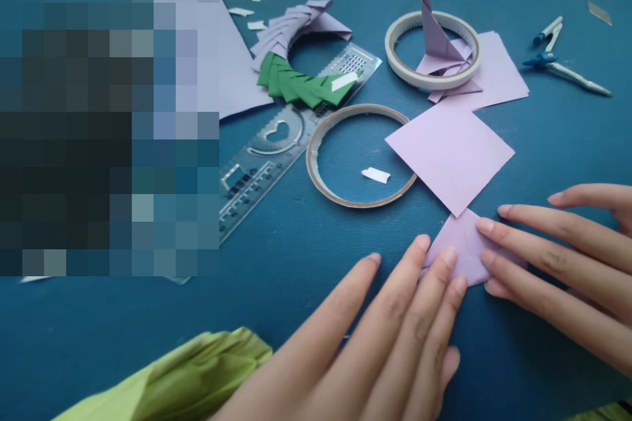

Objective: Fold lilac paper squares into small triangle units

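From the head camera, a small folded purple paper [467, 247] lies on the blue table [276, 223], right between the two hands. The left hand [380, 335] comes up from the bottom, and some of its fingertips rest on the near left side of the folded paper. Its fingers are long and loose, not gripping anything. The right hand [577, 260] reaches in from the right side, and some of its fingertips touch the right part of the same paper. It is loose too, with its fingers spread, though I cannot tell how hard either hand pushes. A yellow-green sleeve [197, 368] is beside the left hand. Just past the folded paper is a flat purple square [451, 154], and its bottom corner touches the folded paper. The square's left corner goes over a thin ring [316, 168], which has a white scrap [376, 175] inside it. Farther back, a fatter tape roll [395, 66] sits around a tall folded purple piece [434, 39], and it partly covers some purple sheets [503, 72]. A curved purple and green paper chain [284, 75] lies partly on a clear ruler [257, 168]. On the right is a drawing compass [548, 62] with its legs apart. The top left corner is blurred into big squares, so I cannot tell what is there.
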Available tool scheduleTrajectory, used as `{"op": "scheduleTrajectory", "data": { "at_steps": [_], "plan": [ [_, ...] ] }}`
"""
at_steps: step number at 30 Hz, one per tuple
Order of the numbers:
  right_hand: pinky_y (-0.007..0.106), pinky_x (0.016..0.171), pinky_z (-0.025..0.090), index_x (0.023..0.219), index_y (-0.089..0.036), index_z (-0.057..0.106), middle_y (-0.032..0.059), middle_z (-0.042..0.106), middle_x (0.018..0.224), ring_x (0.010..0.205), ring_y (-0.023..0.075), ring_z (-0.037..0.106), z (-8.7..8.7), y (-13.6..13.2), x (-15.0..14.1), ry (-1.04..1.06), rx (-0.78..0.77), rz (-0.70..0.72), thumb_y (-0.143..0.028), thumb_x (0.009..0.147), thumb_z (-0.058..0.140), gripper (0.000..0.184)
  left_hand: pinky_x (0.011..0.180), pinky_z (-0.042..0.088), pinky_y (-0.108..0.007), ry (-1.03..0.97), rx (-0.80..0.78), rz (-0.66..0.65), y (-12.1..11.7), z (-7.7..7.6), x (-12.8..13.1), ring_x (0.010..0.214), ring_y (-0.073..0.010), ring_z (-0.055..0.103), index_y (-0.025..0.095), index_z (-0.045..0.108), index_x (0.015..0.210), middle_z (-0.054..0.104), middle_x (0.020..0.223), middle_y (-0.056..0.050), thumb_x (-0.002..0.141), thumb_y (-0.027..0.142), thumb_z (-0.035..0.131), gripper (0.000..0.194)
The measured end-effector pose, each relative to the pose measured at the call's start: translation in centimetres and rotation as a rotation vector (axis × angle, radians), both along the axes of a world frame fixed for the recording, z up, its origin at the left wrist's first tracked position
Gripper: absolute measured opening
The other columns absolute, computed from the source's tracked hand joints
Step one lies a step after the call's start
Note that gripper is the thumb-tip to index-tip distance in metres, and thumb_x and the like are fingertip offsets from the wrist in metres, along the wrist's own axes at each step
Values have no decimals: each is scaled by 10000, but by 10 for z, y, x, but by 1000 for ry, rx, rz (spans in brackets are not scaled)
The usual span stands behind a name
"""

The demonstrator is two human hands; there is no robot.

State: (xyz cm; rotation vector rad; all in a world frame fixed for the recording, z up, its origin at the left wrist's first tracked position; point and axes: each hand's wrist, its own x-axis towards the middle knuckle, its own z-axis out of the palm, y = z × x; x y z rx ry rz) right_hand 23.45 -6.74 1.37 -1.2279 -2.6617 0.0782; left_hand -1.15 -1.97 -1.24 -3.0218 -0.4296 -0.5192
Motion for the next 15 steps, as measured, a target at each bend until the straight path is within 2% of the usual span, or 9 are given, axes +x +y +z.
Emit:
{"op": "scheduleTrajectory", "data": {
  "at_steps": [5, 10, 12, 15],
  "plan": [
    [540, 1007, 379, 1081, -124, 628, 116, 593, 1299, 1237, 286, 500, -1, -1, -1, 18, 7, 3, -153, 943, 444, 232, 1035, 364, -385, -84, -84, 57, 3, 0, 5, 1219, -238, 537, 182, 657, 1110, 641, 1244, -37, 964, 251, 449, 263],
    [504, 1023, 394, 1080, -180, 639, 65, 573, 1330, 1246, 251, 501, -1, -1, 0, 9, -37, -34, -191, 974, 374, 285, 1013, 371, -363, -88, -130, 95, 5, 1, 8, 1198, -224, 555, 224, 696, 975, 646, 1238, 2, 972, 240, 413, 284],
    [486, 1029, 382, 1054, -191, 645, 53, 581, 1320, 1241, 233, 502, -1, 1, 1, -5, -26, -29, -208, 979, 374, 282, 1011, 367, -358, -84, -132, 92, 6, 2, 8, 1193, -218, 558, 224, 687, 1007, 649, 1233, 11, 973, 237, 412, 277],
    [478, 987, 370, 986, -173, 654, 56, 649, 1217, 1150, 223, 552, 0, 4, -1, -7, 57, 7, -228, 960, 480, 184, 1014, 348, -362, -84, -185, 77, 11, 5, 6, 1198, -209, 551, 209, 653, 1104, 630, 1264, 17, 979, 232, 380, 301]
  ]
}}
